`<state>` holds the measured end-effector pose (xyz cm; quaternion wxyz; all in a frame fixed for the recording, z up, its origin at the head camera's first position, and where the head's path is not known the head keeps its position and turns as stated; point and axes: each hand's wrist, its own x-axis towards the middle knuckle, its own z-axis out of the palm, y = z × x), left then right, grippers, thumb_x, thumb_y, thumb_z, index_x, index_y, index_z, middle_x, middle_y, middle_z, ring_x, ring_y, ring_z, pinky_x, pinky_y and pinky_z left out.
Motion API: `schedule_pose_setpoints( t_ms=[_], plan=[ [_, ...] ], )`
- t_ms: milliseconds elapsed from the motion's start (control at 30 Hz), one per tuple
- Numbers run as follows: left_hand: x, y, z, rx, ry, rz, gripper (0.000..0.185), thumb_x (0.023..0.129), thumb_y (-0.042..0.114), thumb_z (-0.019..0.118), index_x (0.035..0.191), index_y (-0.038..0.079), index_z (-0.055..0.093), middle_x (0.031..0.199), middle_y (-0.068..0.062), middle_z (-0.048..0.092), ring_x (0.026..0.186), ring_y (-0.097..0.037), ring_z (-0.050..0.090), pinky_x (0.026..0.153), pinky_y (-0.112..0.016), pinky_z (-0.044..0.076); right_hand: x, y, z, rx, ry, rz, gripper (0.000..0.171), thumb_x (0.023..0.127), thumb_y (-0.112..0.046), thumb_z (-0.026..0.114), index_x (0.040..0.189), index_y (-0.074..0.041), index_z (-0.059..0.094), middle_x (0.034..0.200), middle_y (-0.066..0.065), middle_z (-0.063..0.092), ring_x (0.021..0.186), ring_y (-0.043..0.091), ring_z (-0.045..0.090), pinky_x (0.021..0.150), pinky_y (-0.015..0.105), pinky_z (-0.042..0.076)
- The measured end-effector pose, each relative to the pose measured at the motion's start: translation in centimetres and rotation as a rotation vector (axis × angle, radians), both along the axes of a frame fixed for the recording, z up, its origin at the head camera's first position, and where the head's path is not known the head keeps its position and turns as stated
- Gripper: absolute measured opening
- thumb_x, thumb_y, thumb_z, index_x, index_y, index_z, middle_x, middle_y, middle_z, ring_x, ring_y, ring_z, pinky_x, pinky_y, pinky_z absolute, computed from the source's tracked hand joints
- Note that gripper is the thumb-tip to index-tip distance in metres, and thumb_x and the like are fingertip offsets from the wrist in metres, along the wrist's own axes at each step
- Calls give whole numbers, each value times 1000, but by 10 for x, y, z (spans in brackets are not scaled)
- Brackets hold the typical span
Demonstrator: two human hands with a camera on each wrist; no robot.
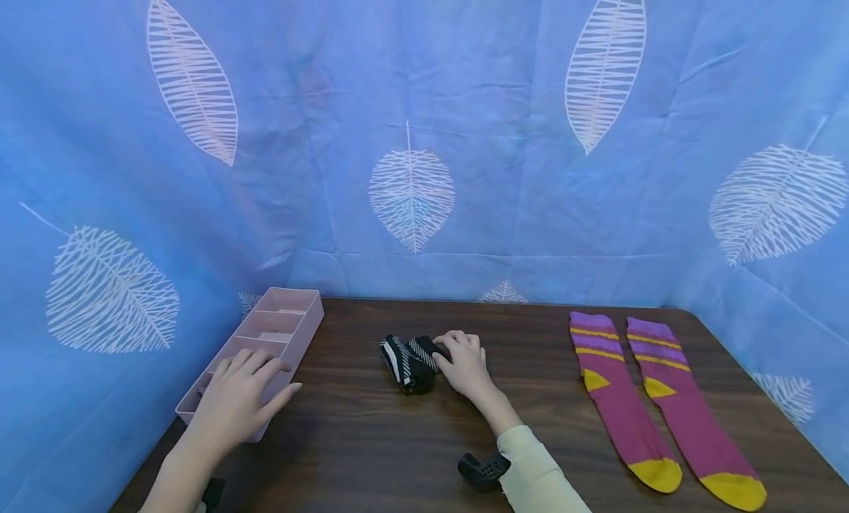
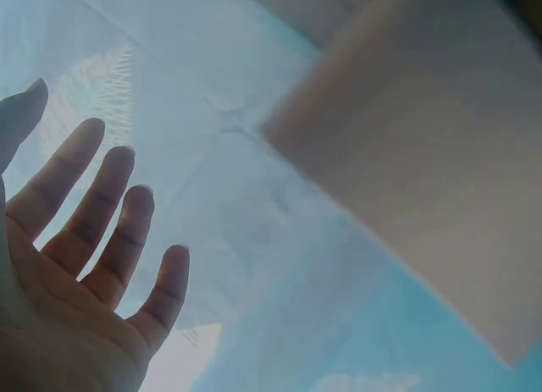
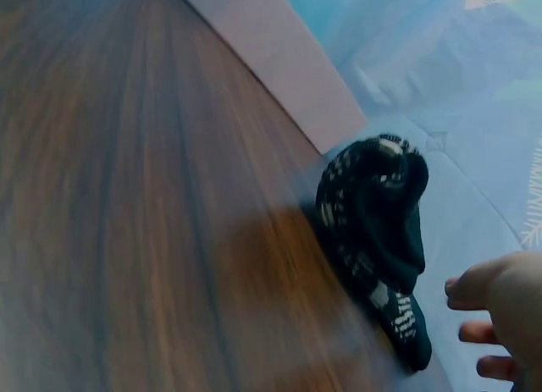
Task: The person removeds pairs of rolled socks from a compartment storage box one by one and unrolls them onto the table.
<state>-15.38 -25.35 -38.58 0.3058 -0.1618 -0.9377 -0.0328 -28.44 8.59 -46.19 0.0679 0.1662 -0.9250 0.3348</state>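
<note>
A folded bundle of black socks with white patterning lies on the table in the middle of the head view. My right hand is at the bundle's right end, its fingers loosely bent. In the right wrist view, the same black socks stand apart from the fingertips, with a gap between them. Over the near part of a pale pink divided box hovers my left hand, fingers spread and holding nothing. The left wrist view shows its palm beside the box's blurred wall.
Two long maroon socks with yellow toes and heels lie flat, side by side, at the right of the brown wooden table. A blue cloth with white leaf prints hangs behind the table. Small items sit in the box's compartments.
</note>
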Motion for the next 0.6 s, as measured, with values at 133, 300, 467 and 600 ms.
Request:
schedule_pose_setpoints(
  t_ms=[133, 300, 467, 600],
  plan=[
    [-17, 13, 9, -14, 37, -55, 30, 76, 35, 80, 94, 14, 69, 96, -7, 67, 95, -29, 60, 78, -51, 49, -5, 3, -2, 77, 53, 85, 26, 98, -20, 59, 122, -15, 66, 135, 9, 56, 124, 35, 40, 91, 54, 34],
    [-35, 39, 17, 1, -30, -57, 31, 79, 37, 78, 98, 14, 70, 96, -5, 65, 94, -27, 57, 83, -51, 47, -12, 4, -2, 202, 110, 185, 29, 99, -19, 56, 126, -15, 65, 141, 8, 54, 127, 35, 42, 91, 53, 37],
    [-54, 65, 14, 4, -138, -24, 33, 84, 44, 73, 102, 16, 70, 100, -3, 65, 96, -25, 57, 86, -50, 47, -19, -1, 1, 278, 127, 267, 29, 100, -19, 54, 127, -15, 65, 144, 6, 54, 130, 36, 43, 94, 54, 38],
    [-69, 83, 6, -13, -162, -33, 32, 85, 46, 71, 101, 18, 70, 100, -1, 65, 95, -23, 56, 84, -46, 46, -24, -5, 1, 309, 108, 304, 30, 101, -19, 52, 127, -17, 65, 145, 4, 53, 131, 33, 44, 96, 54, 37]
  ],
)
